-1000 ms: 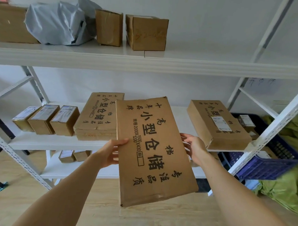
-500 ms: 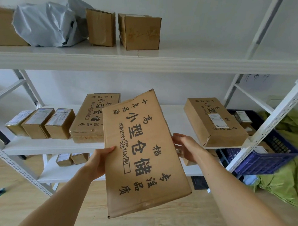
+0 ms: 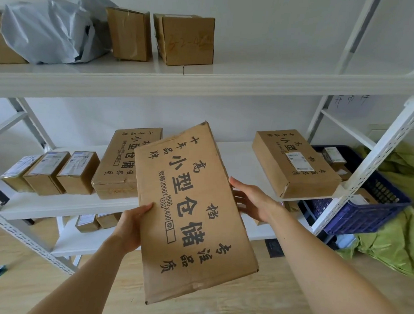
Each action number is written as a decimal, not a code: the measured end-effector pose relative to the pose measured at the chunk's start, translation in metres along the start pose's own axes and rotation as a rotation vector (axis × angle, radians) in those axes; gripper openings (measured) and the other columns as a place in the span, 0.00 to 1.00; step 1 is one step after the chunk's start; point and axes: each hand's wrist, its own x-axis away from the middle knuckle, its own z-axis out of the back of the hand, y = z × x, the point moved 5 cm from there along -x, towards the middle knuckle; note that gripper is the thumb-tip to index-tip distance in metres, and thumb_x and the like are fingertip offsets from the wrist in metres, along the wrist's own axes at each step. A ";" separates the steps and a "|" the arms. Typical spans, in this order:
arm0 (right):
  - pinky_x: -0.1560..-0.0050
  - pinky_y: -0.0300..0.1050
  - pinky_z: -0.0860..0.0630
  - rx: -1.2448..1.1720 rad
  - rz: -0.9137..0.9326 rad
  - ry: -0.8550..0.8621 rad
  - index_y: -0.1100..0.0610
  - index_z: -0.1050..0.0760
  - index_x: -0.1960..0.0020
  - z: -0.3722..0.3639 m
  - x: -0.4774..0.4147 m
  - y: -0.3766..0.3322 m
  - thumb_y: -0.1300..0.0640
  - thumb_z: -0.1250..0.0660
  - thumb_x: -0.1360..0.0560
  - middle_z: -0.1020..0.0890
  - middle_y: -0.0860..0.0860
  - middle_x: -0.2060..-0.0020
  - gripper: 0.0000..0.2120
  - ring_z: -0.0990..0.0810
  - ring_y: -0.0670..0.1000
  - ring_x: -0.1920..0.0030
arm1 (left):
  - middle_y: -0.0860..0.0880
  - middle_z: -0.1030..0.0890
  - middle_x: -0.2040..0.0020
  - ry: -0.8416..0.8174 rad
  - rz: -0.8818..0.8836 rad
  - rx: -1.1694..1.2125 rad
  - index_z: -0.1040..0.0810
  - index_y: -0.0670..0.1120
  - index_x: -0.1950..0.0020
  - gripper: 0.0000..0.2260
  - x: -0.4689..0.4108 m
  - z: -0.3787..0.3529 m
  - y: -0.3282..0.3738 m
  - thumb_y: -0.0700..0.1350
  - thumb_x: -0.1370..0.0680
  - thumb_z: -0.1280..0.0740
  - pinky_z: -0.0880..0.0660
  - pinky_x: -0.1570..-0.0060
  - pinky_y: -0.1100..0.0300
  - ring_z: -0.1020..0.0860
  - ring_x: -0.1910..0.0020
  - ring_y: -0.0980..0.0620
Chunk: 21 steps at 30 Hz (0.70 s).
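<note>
I hold a long flat cardboard box (image 3: 194,212) with black printed characters in the air in front of the middle shelf (image 3: 66,203). My left hand (image 3: 130,227) grips its left edge, thumb on top. Against its right side lies my right hand (image 3: 253,200), thumb along the top edge and fingers spread behind the box. The box is tilted, its far end turned to the right and raised toward the shelf.
On the middle shelf lie a similar printed box (image 3: 123,163), another (image 3: 295,164) at the right, and three small labelled boxes (image 3: 50,172). The top shelf carries two boxes (image 3: 186,38) and a grey plastic bag (image 3: 50,31). A blue crate (image 3: 364,200) stands at right.
The box has swung clockwise, its far end tipping to the right and rising a little. My view has shifted slightly right and both hands stay on the box.
</note>
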 end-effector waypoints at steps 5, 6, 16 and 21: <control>0.56 0.45 0.24 -0.041 -0.073 -0.003 0.59 0.21 0.42 0.000 0.004 0.010 0.44 0.29 0.26 0.15 0.54 0.56 0.21 0.17 0.53 0.56 | 0.38 0.17 0.44 -0.024 0.028 -0.088 0.24 0.41 0.35 0.21 -0.002 -0.009 0.010 0.54 0.22 0.35 0.21 0.47 0.43 0.17 0.50 0.39; 0.55 0.46 0.24 -0.049 -0.078 0.006 0.59 0.22 0.42 0.001 0.005 0.013 0.44 0.30 0.25 0.15 0.55 0.55 0.20 0.18 0.54 0.54 | 0.37 0.17 0.43 -0.035 0.039 -0.112 0.24 0.42 0.35 0.22 -0.003 -0.010 0.011 0.55 0.22 0.35 0.22 0.43 0.41 0.17 0.48 0.39; 0.46 0.51 0.24 -0.044 -0.061 0.104 0.61 0.22 0.39 0.008 0.006 0.016 0.47 0.26 0.28 0.16 0.58 0.48 0.24 0.19 0.58 0.47 | 0.37 0.19 0.39 0.005 0.036 -0.234 0.25 0.38 0.33 0.38 -0.011 -0.009 0.027 0.51 0.38 0.17 0.28 0.32 0.40 0.22 0.37 0.36; 0.53 0.48 0.23 -0.058 -0.010 0.195 0.63 0.22 0.41 0.010 0.006 0.013 0.53 0.24 0.28 0.14 0.57 0.51 0.20 0.17 0.57 0.49 | 0.38 0.16 0.44 0.113 -0.003 -0.222 0.24 0.36 0.38 0.28 -0.015 -0.011 0.030 0.46 0.34 0.22 0.23 0.37 0.45 0.18 0.43 0.40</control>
